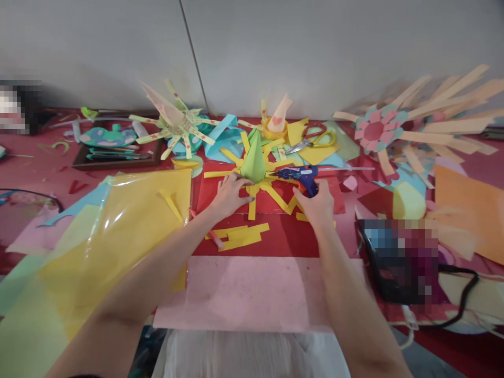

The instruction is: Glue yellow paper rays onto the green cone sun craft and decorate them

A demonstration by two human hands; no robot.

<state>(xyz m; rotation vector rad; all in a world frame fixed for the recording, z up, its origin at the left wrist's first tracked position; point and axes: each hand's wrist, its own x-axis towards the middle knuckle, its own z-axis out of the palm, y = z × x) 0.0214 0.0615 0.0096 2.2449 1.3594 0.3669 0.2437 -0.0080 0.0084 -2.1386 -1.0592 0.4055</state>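
Note:
In front of me lies a paper craft with a pointed green cone (pixel 254 159) at its centre and yellow paper strips (pixel 278 195) fanning out around it. My left hand (pixel 229 198) grips its near left side, thumb and index finger at the base of the cone. A dark blue glue gun (pixel 296 174) is held in my right hand (pixel 317 205), its nozzle pointing left, close to the strips at the cone's base. A clear glue stick (pixel 346 168) juts from its back. Loose yellow strips (pixel 246 237) lie nearer to me.
Scissors (pixel 313 143) rest behind the glue gun. Other paper crafts, one with a pink flower (pixel 374 130), stand along the wall. A brown tray (pixel 81 157) sits at back left. Yellow sheets in plastic (pixel 145 205) lie left; a phone-like device (pixel 397 262) is at right.

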